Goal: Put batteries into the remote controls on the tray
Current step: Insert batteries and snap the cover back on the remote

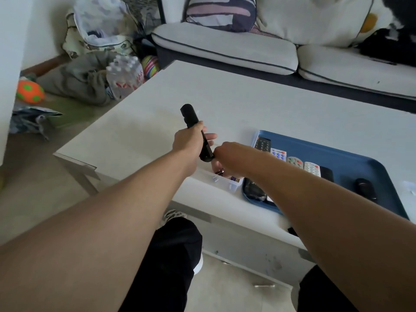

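White counter [258, 104], blue tray [351, 163] at its right with several remotes [311, 168] in a row. Left grip [189, 140] holds a black remote [191, 119] above the counter. Right grip [227, 158] at its lower end, over a clear box [231, 183]; fingers hidden, cannot tell. Grey sofa [225, 48] behind; balls, bottles on floor [45, 167].

Head-worn view, forward and down, close over table [247, 104]

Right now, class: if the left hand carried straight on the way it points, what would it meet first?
Nothing but bare white table as far as shown; the left hand grips a black remote aimed far-left. Depth is unclear.
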The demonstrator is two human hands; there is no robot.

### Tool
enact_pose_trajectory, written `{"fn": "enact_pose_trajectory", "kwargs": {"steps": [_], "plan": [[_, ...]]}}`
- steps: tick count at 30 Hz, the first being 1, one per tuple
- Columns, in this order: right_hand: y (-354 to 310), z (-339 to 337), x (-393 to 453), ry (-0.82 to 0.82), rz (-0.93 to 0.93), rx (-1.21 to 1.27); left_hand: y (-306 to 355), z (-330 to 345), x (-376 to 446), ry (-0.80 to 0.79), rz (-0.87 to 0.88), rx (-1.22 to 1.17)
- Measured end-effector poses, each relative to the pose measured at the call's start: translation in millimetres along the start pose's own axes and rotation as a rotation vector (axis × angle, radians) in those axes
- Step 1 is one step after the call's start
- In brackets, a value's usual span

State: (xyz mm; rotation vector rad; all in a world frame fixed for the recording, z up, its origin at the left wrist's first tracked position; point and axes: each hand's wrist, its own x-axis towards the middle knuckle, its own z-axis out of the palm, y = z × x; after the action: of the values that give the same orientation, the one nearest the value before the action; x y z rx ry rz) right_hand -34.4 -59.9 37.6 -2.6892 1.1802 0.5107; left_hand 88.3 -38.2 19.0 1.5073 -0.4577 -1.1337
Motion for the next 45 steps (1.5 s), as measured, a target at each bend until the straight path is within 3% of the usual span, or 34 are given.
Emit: {"fn": "enact_pose_trajectory", "kwargs": {"steps": [4, 12, 23, 45], "plan": [[3.8, -9.5, -2.0, 0.029, -0.014, 0.014, -1.5, -2.8, 1.3, -0.014, -0.008, -0.021], [-4.8, -17.4, -11.7, -0.191, 0.004, -0.047, -2.2, -9.1, 0.4, -0.043, -0.026, -0.039], [-11.1, -17.6, -6.8, -0.222, 0.008, -0.138, -3.1, -10.0, 1.9, -0.062, -0.022, -0.047], [-5.1, -4.9, -4.0, -0.065, 0.021, -0.188, -4.2, -11.3, 5.0, -0.071, -0.018, -0.049]]}}
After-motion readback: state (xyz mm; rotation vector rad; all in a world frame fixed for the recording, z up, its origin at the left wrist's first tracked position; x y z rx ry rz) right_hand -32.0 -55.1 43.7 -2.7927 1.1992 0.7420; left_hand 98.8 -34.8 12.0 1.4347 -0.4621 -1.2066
